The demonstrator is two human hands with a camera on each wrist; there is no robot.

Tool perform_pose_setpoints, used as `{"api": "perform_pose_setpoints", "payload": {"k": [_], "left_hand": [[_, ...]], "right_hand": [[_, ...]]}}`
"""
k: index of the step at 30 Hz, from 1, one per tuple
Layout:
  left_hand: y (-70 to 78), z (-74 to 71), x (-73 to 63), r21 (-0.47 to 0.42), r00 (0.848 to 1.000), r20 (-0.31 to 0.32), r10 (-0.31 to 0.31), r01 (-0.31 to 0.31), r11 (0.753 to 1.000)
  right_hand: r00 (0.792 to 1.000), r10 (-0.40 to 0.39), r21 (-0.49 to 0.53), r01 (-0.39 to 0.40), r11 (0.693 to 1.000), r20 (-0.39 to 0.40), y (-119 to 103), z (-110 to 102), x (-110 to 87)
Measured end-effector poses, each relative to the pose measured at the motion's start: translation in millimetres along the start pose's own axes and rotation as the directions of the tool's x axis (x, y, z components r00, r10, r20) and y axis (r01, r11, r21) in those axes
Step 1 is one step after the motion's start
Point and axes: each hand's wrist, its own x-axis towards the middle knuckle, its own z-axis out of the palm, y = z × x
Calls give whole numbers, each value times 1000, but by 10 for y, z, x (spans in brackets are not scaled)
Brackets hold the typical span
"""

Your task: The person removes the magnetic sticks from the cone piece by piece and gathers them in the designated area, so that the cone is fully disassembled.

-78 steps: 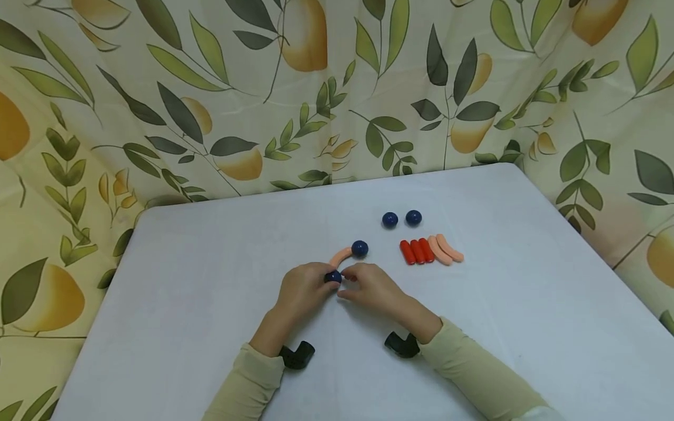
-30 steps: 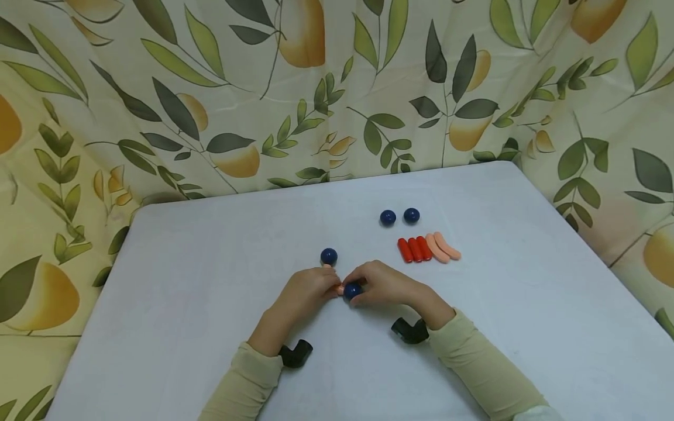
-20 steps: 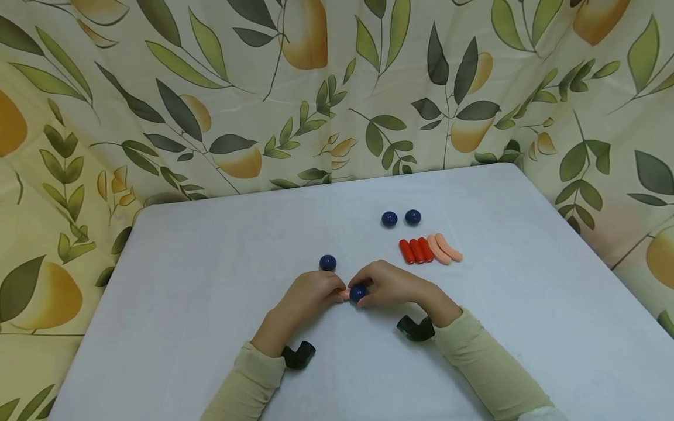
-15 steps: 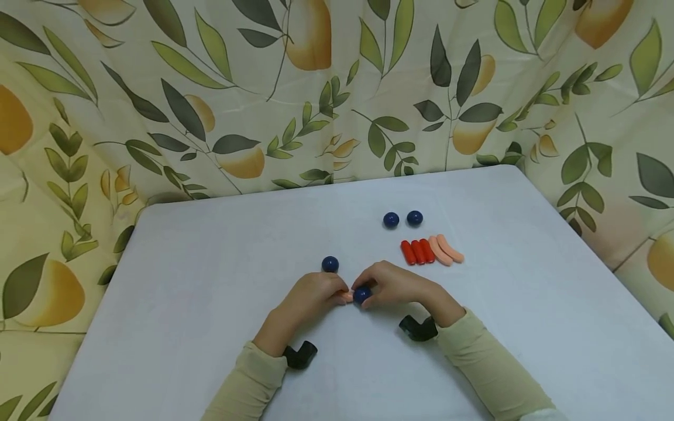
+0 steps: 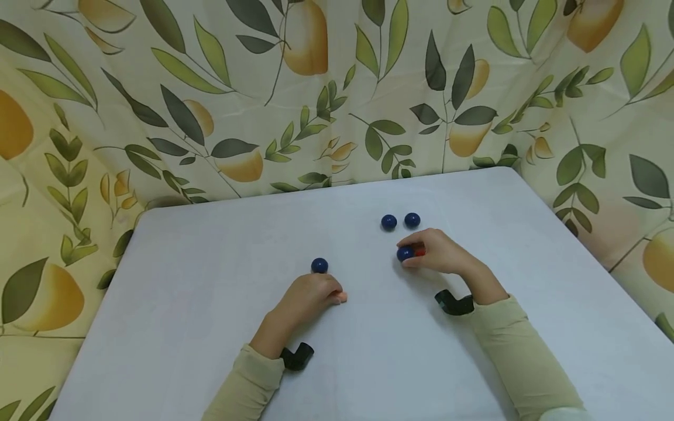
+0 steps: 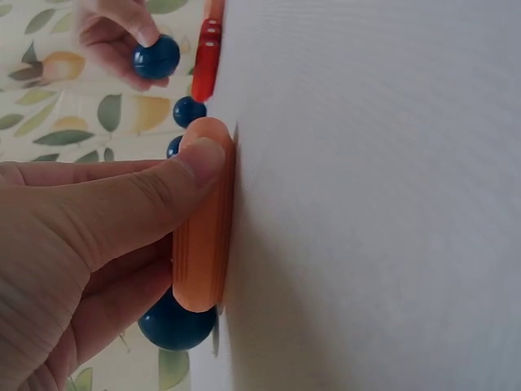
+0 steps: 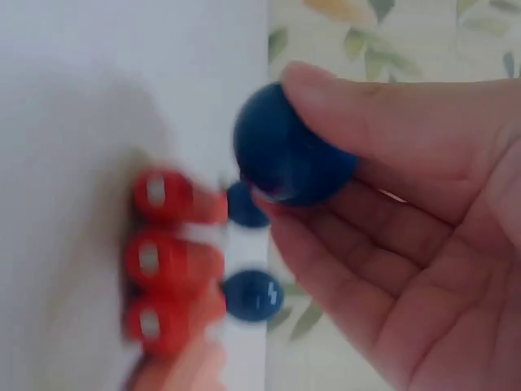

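Note:
My left hand [image 5: 302,301] pinches a curved peach-coloured stick [image 6: 202,252] between thumb and fingers, low at the white surface. Just beyond those fingers sits a blue ball [image 5: 319,265]; whether it touches the stick is hidden. At the right, my right hand [image 5: 442,254] grips another glossy blue ball [image 5: 405,253] with thumb and fingertips. In the right wrist view this ball is held above the table, near a row of red sticks [image 7: 167,261] with pale squares on their ends. The hand mostly covers that row in the head view.
Two more blue balls [image 5: 389,222] [image 5: 412,220] lie behind the right hand. Peach sticks [image 7: 191,371] lie beside the red ones, blurred. A white-covered table [image 5: 221,251] reaches back to a leaf-and-fruit patterned curtain [image 5: 337,88].
My right hand has moved right and away from me with its blue ball, which has parted from the left hand's peach stick. The left hand keeps its pinch and has barely moved.

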Motion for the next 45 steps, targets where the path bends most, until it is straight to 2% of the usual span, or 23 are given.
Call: {"api": "perform_pose_setpoints", "payload": {"k": [3, 6, 10, 15, 19, 24, 28, 38, 42, 45], "left_hand": [[4, 11, -12, -2, 1000, 1, -2, 2, 1000], [2, 21, -16, -8, 1000, -9, 10, -10, 1000], [-1, 24, -17, -10, 1000, -14, 15, -15, 1000], [-6, 31, -13, -7, 1000, -19, 21, -21, 1000], [-10, 19, -18, 5, 999, -22, 23, -23, 1000], [-17, 12, -18, 18, 998, -38, 48, -47, 999], [-26, 17, -19, 7, 997, -50, 58, -58, 998], [-26, 24, -7, -2, 999, -15, 39, -39, 999], [-22, 23, -9, 6, 999, -20, 32, -32, 999], [-17, 24, -10, 24, 999, -29, 27, -26, 999]], "right_hand": [[993, 105, 24, -104, 994, -46, 100, -116, 6], [973, 196, 62, -190, 980, -120, 179, -224, 6], [945, 224, 70, -213, 974, -238, 299, -342, 42], [915, 262, 66, -254, 965, -308, 436, -419, 139], [908, 292, 48, -291, 955, -301, 525, -435, 249], [916, 323, 21, -327, 945, -237, 622, -419, 357], [918, 332, 9, -338, 941, -215, 641, -396, 417], [928, 328, -22, -337, 941, -179, 698, -403, 494], [927, 340, -15, -347, 938, -159, 694, -416, 504], [922, 344, -12, -352, 936, -176, 657, -428, 490]]}}
